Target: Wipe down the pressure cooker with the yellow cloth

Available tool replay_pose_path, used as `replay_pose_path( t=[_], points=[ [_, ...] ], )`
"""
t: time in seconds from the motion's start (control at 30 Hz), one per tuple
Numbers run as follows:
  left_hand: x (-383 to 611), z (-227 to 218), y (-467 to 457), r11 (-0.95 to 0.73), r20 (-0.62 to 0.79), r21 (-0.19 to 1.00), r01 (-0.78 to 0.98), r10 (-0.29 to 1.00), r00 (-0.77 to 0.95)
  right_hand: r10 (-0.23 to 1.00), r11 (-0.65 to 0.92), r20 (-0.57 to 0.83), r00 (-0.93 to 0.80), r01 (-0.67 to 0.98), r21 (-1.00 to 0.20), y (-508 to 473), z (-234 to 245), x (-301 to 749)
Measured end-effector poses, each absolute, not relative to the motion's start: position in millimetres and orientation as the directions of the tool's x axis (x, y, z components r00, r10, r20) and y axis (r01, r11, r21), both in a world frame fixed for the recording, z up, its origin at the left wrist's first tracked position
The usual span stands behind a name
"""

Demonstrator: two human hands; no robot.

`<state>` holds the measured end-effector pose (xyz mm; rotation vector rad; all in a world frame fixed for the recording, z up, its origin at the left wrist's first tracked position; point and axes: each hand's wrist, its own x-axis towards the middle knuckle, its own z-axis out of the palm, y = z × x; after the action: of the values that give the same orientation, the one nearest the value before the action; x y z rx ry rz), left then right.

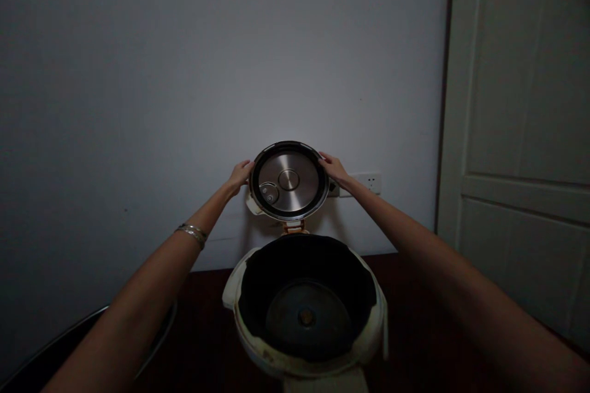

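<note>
A cream-coloured cooker body (pixel 258 344) stands in front of me, open, its dark hollow showing a round heating plate with no inner pot. Its hinged lid (pixel 289 181) is raised upright, the shiny metal inner face turned towards me. My left hand (pixel 239 175) grips the lid's left edge, fingers curled around the rim. On the lid's right edge my right hand (pixel 335 169) holds on in the same way. A metal bracelet (pixel 192 234) sits on my left wrist.
The cooker rests on a dark brown surface (pixel 415 331) against a plain white wall. A white wall socket (pixel 369 182) is just right of the lid. A white panelled door (pixel 520 135) is at the right. A dark round rim (pixel 55 350) shows at bottom left.
</note>
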<state>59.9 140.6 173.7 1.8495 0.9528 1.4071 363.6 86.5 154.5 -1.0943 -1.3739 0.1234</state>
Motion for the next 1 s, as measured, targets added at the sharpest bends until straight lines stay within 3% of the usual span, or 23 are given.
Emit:
replay_pose_path(
  t=[0.2, 0.3, 0.4, 0.47, 0.53, 0.6, 0.63, 0.73, 0.83, 1.0],
  points=[
    [65, 164, 133, -0.524, 0.522, 0.837, 0.157, 0.851, 0.058, 0.631, 0.473, 0.709, 0.316, 0.567, -0.674, 66, 161, 355],
    [60, 160, 124, -0.509, 0.512, 0.849, 0.145, 0.859, 0.013, 0.551, 0.521, 0.785, 0.282, 0.62, -0.587, 22, 168, 339],
    [47, 154, 111, -0.492, 0.5, 0.86, 0.135, 0.866, -0.029, 0.257, 0.672, 0.962, 0.091, 0.698, -0.246, -56, 161, 301],
    [36, 147, 98, -0.479, 0.487, 0.869, 0.125, 0.872, -0.041, 0.113, 0.727, 0.991, -0.076, 0.686, -0.03, -119, 138, 262],
    [25, 137, 83, -0.462, 0.468, 0.88, 0.107, 0.883, -0.034, 0.052, 0.777, 0.945, -0.322, 0.607, 0.164, -175, 96, 215],
    [15, 125, 64, -0.442, 0.445, 0.893, 0.078, 0.896, -0.012, 0.039, 0.826, 0.787, -0.616, 0.463, 0.321, -212, 40, 167],
    [11, 118, 54, -0.432, 0.433, 0.899, 0.063, 0.901, 0.001, 0.094, 0.835, 0.702, -0.706, 0.44, 0.33, -223, 9, 144],
    [-1, 96, 21, -0.403, 0.403, 0.915, -0.015, 0.914, 0.037, 0.066, 0.895, 0.485, -0.872, 0.266, 0.357, -227, -76, 92],
    [-10, 73, -8, -0.379, 0.382, 0.923, -0.064, 0.922, 0.061, 0.203, 0.899, 0.425, -0.882, 0.34, 0.276, -217, -129, 66],
    [-20, 39, -32, -0.323, 0.331, 0.936, 0.136, 0.943, -0.037, 0.359, 0.895, 0.333, -0.872, 0.423, 0.144, -213, -165, 55]
  ],
)
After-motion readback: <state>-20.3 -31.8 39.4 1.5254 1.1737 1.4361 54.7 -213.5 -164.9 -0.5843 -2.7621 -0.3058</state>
